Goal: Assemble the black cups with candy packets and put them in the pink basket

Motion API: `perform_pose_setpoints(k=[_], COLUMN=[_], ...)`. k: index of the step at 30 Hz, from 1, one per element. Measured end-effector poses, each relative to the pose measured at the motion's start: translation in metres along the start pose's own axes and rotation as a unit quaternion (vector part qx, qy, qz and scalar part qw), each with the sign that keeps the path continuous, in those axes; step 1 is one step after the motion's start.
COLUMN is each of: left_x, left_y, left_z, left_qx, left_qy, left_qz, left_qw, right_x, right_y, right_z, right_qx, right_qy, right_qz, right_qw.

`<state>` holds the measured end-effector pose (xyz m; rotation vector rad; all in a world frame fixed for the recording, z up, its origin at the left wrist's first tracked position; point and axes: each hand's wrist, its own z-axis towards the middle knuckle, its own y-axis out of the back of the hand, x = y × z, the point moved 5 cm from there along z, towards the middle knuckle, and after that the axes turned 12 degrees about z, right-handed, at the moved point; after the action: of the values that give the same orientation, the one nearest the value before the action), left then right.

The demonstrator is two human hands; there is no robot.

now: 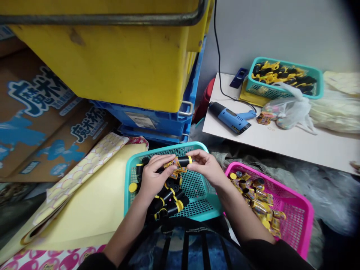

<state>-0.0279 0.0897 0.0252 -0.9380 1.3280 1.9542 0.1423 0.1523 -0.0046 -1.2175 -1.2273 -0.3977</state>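
Above the teal basket (165, 149), both hands hold a small black tube (184, 161) with a yellow end, lying nearly level. My left hand (153, 174) is closed on a shiny orange printed sleeve (171, 163) at the tube's left part. I cannot tell how far the sleeve covers the tube. The fingertips of my right hand (205, 165) pinch the yellow end. Below, the basket's left part is piled with black tubes (168, 197) with yellow ends. To my right, a pink basket (303, 204) contains several tubes in printed sleeves (260, 204).
A blue heat gun (229, 117) lies on the white table (292, 144) with its cord. Behind it are a teal basket (319, 82) of yellow-and-black parts and a plastic bag (294, 107). Yellow (112, 63) and blue crates (163, 122) rise ahead; cartons (42, 112) stand left.
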Motion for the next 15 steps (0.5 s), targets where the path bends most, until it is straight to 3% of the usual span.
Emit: perform_pose_setpoints(k=[4, 9, 15], left_x=[0.003, 0.000, -0.007], left_y=[-0.006, -0.016, -0.024], left_z=[-0.003, -0.008, -0.011], left_qx=[0.055, 0.074, 0.059], left_qy=[0.084, 0.133, 0.155], left_qz=[-0.057, -0.187, -0.229], left_qw=[0.993, 0.971, 0.959], right_x=[-0.002, -0.007, -0.029], right_y=[-0.007, -0.015, -0.031], right_z=[-0.004, -0.007, -0.011], right_qx=[0.016, 0.051, 0.076], right_qy=[0.032, 0.075, -0.075], right_qz=[-0.020, 0.013, 0.169], right_qw=[0.999, 0.996, 0.980])
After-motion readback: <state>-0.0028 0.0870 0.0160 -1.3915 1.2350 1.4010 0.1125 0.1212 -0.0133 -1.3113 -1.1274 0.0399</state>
